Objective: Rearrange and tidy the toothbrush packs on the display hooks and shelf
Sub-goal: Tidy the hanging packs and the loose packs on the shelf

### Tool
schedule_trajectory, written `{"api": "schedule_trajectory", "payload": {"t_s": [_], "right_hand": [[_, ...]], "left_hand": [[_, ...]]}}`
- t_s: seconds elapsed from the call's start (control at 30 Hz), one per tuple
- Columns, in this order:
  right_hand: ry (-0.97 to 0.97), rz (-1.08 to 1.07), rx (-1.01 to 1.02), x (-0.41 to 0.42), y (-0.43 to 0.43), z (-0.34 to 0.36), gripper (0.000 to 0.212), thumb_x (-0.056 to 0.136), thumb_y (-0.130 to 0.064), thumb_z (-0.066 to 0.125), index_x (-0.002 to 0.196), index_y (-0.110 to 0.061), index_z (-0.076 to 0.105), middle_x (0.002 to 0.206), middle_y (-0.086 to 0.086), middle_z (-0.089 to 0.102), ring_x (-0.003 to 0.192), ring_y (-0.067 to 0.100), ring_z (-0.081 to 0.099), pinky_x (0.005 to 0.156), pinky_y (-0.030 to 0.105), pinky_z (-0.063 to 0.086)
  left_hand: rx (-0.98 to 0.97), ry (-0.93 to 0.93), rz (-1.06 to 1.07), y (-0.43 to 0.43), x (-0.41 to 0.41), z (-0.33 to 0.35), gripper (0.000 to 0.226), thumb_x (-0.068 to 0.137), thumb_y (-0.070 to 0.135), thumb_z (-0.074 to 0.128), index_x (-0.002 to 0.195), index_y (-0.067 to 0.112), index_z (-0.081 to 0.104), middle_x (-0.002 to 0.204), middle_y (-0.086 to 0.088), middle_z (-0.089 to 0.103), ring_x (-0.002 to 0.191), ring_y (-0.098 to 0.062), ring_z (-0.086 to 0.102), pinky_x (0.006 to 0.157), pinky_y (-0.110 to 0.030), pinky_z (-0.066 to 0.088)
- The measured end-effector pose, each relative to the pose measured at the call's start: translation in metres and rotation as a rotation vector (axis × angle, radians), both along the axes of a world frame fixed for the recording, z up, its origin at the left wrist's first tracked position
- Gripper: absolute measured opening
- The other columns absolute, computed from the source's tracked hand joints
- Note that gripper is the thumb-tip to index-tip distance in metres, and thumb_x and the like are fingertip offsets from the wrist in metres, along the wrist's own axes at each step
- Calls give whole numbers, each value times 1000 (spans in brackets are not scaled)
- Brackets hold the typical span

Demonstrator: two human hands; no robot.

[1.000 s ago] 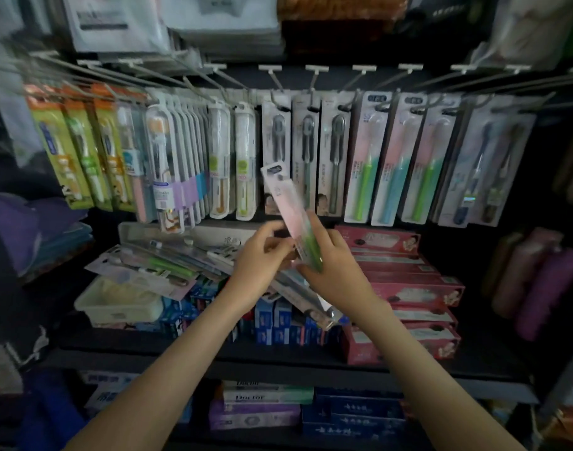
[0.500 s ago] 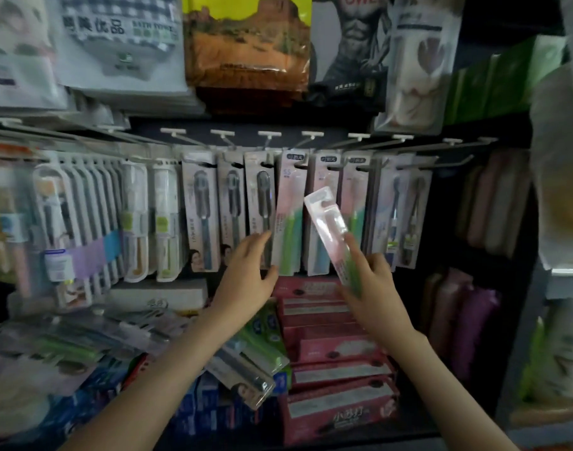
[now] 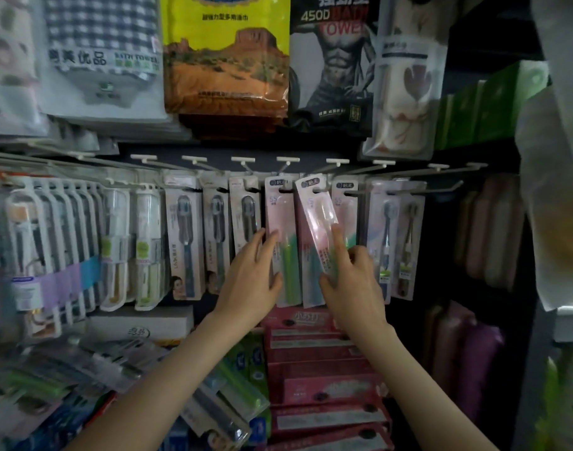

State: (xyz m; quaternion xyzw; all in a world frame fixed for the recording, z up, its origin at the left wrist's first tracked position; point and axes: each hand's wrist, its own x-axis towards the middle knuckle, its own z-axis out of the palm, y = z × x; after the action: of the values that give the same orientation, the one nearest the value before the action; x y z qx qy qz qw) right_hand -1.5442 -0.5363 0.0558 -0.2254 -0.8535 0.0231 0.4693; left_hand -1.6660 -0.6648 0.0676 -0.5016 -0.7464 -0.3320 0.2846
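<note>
A pink toothbrush pack is being held at the centre of the frame by the right hand. Its lower part is being gripped between the thumb and the curled fingers, while the index finger is being laid straight along its front face. The pack is being held tilted, its top leaning toward the left of the frame, and its top edge is being presented at the row of white display hooks. Whether the hanging slot is seated on a hook cannot be told. The left hand is being held flat, fingers straight and slightly spread, and its fingertips are being pressed against the front of the hanging pack just left of the tilted one; no item is being gripped by it. Further left, grey brush packs are being carried upright on the same row. Below both hands, at lower centre, red boxes are being stored in a stack. At lower left, loose packs are being kept in a disordered pile. Bagged towels are being displayed across the top of the frame.
</note>
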Motion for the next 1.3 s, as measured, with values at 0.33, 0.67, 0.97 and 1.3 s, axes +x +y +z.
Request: {"api": "schedule_trajectory", "payload": {"t_s": [0.33,0.67,0.97,1.3], "right_hand": [[75,92,-186,-33,4,0,85,92,-33,57,149,-32,-6,148,14,21,117,31,50,77,35,50],[222,184,21,-3,13,-27,99,84,-20,68,146,-43,-5,111,4,38,71,20,48,49,33,48],[138,29,-48,8,34,-23,90,91,-26,58,145,-40,-12,115,7,37,79,26,50,56,36,49],[18,-58,-262,-14,32,-2,87,93,-35,56,150,-23,-8,137,15,30,114,30,46,80,36,46]], "left_hand": [[-19,-17,35,21,0,-4,70,95,32,50,151,23,9,159,-1,4,145,-17,10,114,-26,12],[52,8,-39,26,6,-17,71,93,24,55,151,21,13,157,-4,11,145,-19,12,112,-25,6],[-26,184,37,45,1,-19,77,82,16,69,147,13,27,149,-22,29,134,-38,34,109,-46,22],[-61,134,31,30,2,-33,71,85,19,67,146,13,31,151,-20,27,138,-36,27,112,-46,20]]}}
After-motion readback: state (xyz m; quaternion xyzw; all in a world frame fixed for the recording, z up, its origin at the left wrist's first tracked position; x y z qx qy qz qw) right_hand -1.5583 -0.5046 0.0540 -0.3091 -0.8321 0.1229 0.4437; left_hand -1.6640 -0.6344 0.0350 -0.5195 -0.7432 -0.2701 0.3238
